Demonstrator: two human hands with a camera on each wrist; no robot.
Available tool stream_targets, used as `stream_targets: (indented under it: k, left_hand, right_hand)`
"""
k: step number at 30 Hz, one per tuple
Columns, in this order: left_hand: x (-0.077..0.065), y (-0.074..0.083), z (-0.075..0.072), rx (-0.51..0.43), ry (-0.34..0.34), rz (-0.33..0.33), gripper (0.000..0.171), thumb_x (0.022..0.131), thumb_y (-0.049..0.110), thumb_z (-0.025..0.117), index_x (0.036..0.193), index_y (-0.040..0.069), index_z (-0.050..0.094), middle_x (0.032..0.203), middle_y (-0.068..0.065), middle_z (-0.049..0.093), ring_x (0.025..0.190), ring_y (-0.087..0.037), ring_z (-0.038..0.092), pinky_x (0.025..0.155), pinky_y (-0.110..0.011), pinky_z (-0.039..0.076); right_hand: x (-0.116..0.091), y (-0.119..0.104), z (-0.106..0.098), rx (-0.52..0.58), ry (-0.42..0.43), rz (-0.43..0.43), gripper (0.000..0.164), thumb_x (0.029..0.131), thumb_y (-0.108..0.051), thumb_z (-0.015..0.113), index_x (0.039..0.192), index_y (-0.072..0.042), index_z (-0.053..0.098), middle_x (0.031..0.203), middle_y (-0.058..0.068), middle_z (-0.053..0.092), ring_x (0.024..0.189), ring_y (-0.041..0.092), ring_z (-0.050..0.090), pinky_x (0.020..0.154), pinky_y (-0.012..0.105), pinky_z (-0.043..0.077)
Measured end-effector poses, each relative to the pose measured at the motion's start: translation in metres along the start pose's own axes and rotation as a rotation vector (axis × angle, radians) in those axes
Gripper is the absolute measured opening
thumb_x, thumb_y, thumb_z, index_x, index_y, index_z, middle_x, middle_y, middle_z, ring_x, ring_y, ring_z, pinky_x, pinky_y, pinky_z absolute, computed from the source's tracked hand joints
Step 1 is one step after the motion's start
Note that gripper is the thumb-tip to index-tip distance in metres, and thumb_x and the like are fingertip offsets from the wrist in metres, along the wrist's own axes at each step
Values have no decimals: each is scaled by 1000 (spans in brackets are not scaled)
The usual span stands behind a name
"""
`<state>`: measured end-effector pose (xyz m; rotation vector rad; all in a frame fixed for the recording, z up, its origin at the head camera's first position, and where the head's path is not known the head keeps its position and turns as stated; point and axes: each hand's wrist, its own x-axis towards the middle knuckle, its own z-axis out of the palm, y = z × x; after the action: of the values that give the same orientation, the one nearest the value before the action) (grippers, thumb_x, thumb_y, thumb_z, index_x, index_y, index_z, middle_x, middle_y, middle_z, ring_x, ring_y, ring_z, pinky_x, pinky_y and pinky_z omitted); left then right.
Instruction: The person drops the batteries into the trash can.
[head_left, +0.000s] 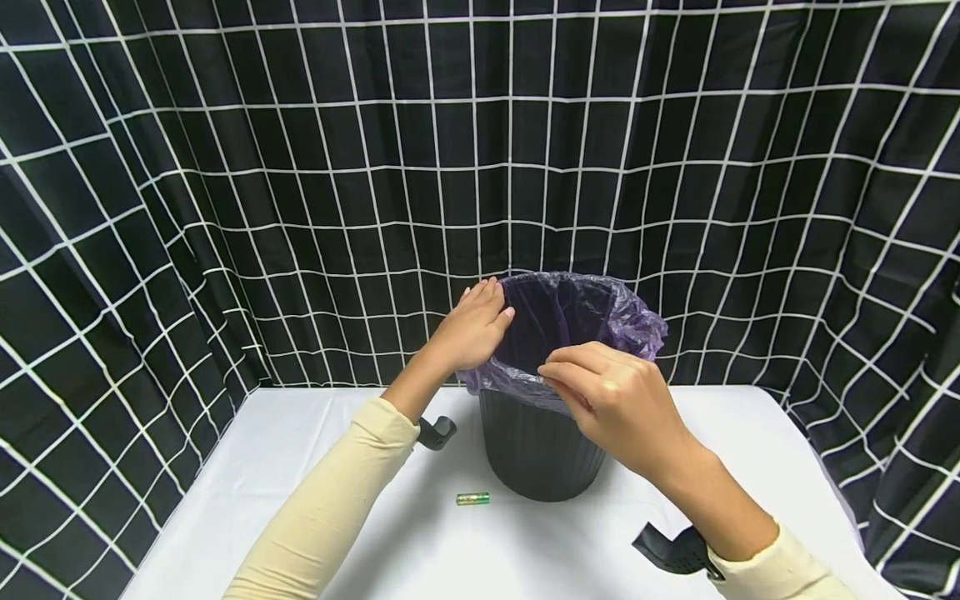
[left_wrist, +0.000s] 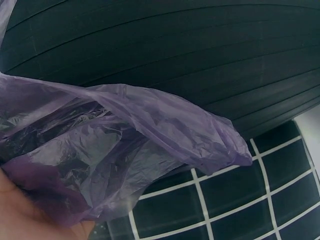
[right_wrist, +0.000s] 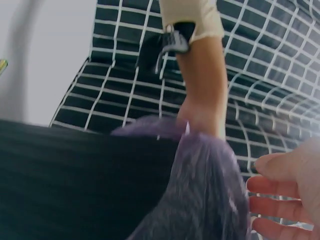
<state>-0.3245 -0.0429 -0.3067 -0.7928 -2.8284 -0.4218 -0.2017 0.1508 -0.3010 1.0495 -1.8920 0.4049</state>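
Note:
A dark ribbed trash bin (head_left: 540,450) stands on the white table, lined with a thin purple plastic bag (head_left: 637,321) folded over its rim. My left hand (head_left: 476,325) rests on the bag at the left rim, fingers extended. In the left wrist view, loose bag film (left_wrist: 165,125) hangs down the bin's outside and partly covers that hand (left_wrist: 30,215). The right hand (head_left: 615,396) is above the front right of the rim with fingers loosely bent. From the right wrist, its fingertips (right_wrist: 260,185) appear right beside the bag edge, with nothing between thumb and fingers.
A small green battery (head_left: 472,498) lies on the white tablecloth (head_left: 285,467), front left of the bin. Black curtains with a white grid (head_left: 375,183) enclose the table at the back and sides. Each wrist wears a black camera mount (head_left: 671,550).

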Motion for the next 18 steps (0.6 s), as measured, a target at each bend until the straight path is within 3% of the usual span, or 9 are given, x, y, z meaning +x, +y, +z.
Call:
stream_targets:
  k: [8,18]
  left_hand:
    - [0,1,0,8,6,2,56,104,32,22,147,-3,20,156,-15,13,144,-24,5,117,-35,4]
    - [-1,0,-1,2,10,7,56,104,31,22,147,-4,22,155,-15,14,144,-24,6,117,-34,4]
  right_hand:
    - [-9,-25,5,60,96,-45,9,81,-7,68,88,-7,73,86,0,70,76,15,66,64,31,55]
    - [-32,-47,29,130,74,-47,8,84,-9,65,87,-7,72,87,-2,68,77,13,65,68,28,55]
